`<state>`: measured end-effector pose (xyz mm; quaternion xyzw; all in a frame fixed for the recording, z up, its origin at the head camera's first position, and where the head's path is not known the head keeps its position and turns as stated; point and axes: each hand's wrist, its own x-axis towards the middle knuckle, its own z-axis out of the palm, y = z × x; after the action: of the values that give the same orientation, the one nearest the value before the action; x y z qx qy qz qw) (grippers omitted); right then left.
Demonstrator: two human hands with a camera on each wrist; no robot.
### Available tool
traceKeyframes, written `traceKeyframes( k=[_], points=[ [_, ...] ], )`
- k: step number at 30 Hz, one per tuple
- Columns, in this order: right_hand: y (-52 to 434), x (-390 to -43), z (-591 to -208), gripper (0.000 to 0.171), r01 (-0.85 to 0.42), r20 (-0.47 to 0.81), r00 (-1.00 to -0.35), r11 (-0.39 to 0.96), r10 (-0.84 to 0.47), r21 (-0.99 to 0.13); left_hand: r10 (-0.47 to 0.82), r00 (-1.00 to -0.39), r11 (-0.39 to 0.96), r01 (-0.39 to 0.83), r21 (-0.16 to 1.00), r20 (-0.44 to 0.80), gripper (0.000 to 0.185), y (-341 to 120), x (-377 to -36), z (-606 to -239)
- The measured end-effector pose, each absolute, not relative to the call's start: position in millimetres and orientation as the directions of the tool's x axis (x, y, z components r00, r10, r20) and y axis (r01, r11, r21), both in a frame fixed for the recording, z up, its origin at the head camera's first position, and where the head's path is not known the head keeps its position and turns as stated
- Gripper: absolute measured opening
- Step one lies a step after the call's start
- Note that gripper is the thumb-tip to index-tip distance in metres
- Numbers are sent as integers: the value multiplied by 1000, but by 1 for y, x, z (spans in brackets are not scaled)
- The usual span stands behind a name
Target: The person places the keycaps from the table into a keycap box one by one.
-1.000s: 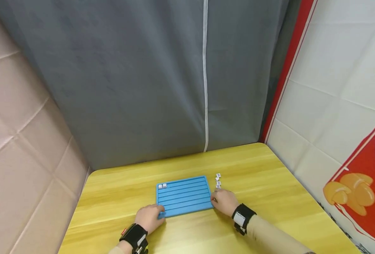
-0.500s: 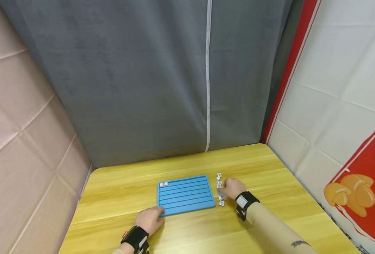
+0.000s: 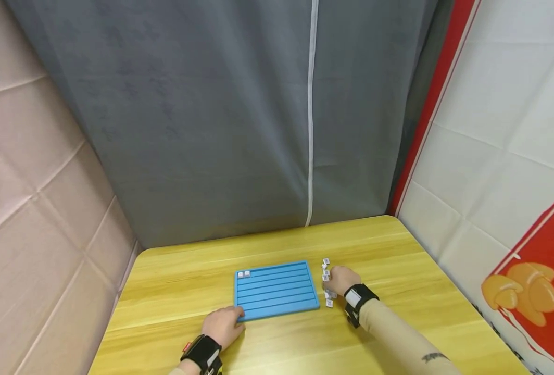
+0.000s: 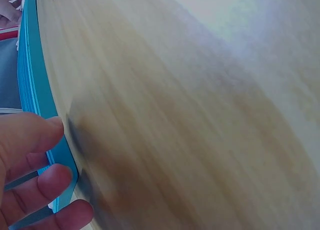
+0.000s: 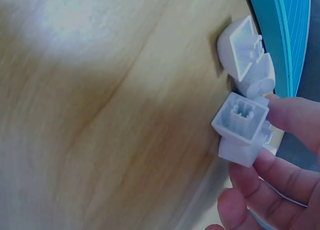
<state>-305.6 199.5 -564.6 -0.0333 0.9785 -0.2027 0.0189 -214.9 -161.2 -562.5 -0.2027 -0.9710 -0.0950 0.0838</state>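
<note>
A ridged blue tray (image 3: 277, 291) lies on the table, with two white keycaps (image 3: 243, 274) side by side in its far left corner. My left hand (image 3: 222, 326) holds the tray's near left corner; in the left wrist view the thumb (image 4: 47, 132) lies at the front edge and the fingers curl by the corner. To the right of the tray, my right hand (image 3: 342, 280) reaches down into a loose line of keycaps. In the right wrist view its thumb and index finger pinch at a keycap, partly hidden behind an upturned keycap (image 5: 240, 117) showing its stem.
More loose keycaps (image 3: 329, 303) lie close to the tray's right edge, some upside down. The yellow wood-grain table (image 3: 178, 271) ends at a grey curtain (image 3: 211, 156). Fabric walls stand on both sides, the right one (image 3: 483, 156) white with a red print.
My right hand has moved from the tray's near right corner up to the keycaps, uncovering several of them, and its fingers have closed in there. The left hand stays at the tray corner.
</note>
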Motion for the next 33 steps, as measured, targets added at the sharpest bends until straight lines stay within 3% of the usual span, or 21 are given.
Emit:
traceKeyframes(
  k=[5, 9, 13, 22, 25, 33],
  points=[
    [198, -300, -557, 43, -79, -11, -996, 907, -92, -414, 382, -903, 895, 415, 165, 196, 23, -164, -215, -557],
    [189, -295, -542, 32, -119, 31, -992, 885, -118, -450, 357, -917, 899, 389, 203, 177, 23, -162, -219, -549],
    [168, -292, -529, 18, -195, 84, -980, 814, -178, -548, 329, -924, 894, 371, 252, 196, 25, -150, -228, -537],
    [123, -285, -523, 17, -286, 107, -944, 608, -313, -741, 337, -882, 835, 441, 328, 329, 27, -110, -243, -522],
    [113, -282, -523, 17, -253, 72, -939, 533, -336, -807, 329, -872, 827, 451, 337, 362, 27, -101, -245, -522],
    [96, -277, -516, 24, -3, -96, -935, 279, -341, -960, 298, -863, 790, 463, 403, 408, 25, -86, -253, -521]
  ],
)
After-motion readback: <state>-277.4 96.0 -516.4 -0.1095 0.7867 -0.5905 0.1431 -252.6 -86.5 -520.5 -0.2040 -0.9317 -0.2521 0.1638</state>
